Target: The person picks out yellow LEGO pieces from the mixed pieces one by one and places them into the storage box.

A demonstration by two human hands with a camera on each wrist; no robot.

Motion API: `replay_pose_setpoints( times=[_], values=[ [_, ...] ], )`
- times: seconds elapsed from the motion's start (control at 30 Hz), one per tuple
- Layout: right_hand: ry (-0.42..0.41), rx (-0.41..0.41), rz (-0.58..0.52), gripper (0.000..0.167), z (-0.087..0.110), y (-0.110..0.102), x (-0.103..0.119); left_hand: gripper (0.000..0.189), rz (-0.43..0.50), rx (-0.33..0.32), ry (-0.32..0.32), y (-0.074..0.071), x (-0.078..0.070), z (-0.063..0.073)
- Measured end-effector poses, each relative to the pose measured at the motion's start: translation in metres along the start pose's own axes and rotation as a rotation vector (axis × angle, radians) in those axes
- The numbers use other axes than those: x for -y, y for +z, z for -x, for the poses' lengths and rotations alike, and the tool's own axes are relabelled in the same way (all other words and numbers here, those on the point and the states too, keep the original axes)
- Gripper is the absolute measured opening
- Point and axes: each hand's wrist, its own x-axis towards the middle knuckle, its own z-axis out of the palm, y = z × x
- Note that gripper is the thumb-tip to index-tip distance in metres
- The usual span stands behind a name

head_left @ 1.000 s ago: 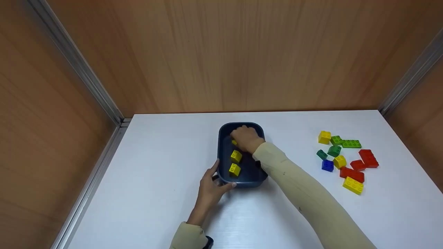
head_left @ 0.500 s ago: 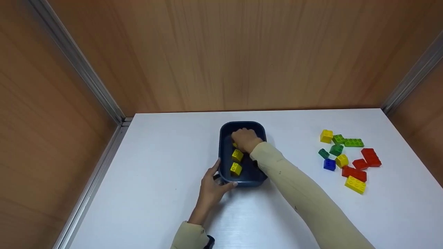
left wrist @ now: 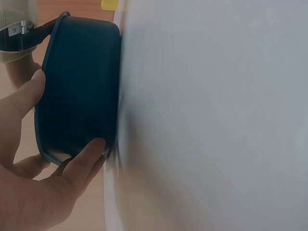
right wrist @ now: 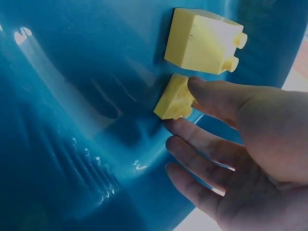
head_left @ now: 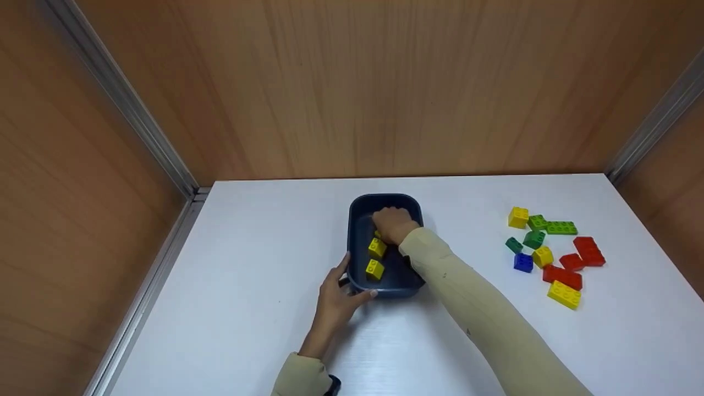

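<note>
A dark blue tray (head_left: pixel 360 223) with rounded corners sits on the white table. My left hand (head_left: pixel 334 302) grips its near left corner, thumb against the near wall and fingers along the left side. Inside the tray my right hand (head_left: pixel 394 223) pinches a small yellow toy brick (right wrist: pixel 172 100) between thumb and forefinger; the other fingers reach toward the tray floor. Beside it in the right wrist view lies a bigger yellow brick (right wrist: pixel 204 42). Two yellow bricks stand in a rough line toward me, the middle one (head_left: pixel 377 247) and the nearest one (head_left: pixel 374 269).
Loose bricks lie on the right of the table: a blue one (head_left: pixel 523 262), several red ones (head_left: pixel 562 276), green ones (head_left: pixel 534 239) and yellow ones (head_left: pixel 564 295). A wooden panel (head_left: pixel 352 88) rises behind the table (head_left: pixel 264 247); others flank it.
My right hand has shifted slightly right and toward me, bringing the small yellow brick closer to the middle one. The left hand keeps its place on the tray.
</note>
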Motion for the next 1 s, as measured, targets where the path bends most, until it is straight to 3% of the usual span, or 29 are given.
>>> replay_pose_setpoints(
  times=[0.5,1.0],
  values=[
    [0.0,-0.032,-0.043,0.025,0.01,-0.014,-0.005,0.102,0.003,0.004,-0.012,0.001,0.0,0.0],
    [-0.058,-0.155,-0.153,0.037,0.031,-0.008,-0.037,0.1,0.002,-0.005,-0.017,0.001,0.0,0.0]
  ],
)
